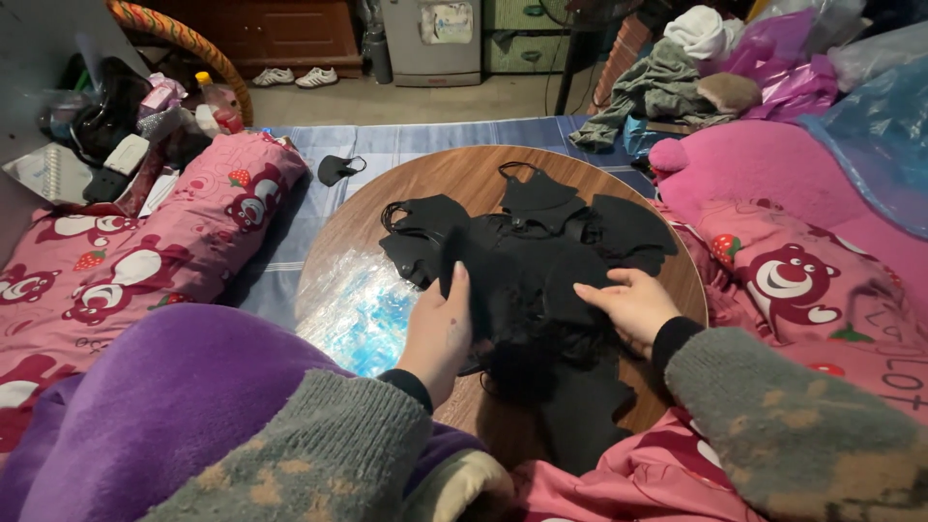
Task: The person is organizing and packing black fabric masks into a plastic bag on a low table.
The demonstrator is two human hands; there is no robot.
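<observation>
Pinching one black mask (450,259) between thumb and fingers, the left hand (437,333) lifts its edge upright just above the pile of black masks (541,280). To its right, the right hand (633,304) lies with fingers spread and pressed flat on the heap, holding nothing but pinning the top layers down. The pile sits under and beyond both hands on a round wooden table (464,179), spilling toward the near rim.

These masks look thin, soft and very light; they would flop and slide over one another, and their ear loops seem likely to snag on neighbours. A pinch at a folded edge or corner, as the left hand has now, looks the surest hold, rather than a tug on a loop.

Left of the pinch a crinkled clear plastic bag (353,309) lies on the table. Farther out, a lone mask (338,169) rests on the blue striped sheet (406,140), and pink bear-print bedding (145,261) flanks both sides.
</observation>
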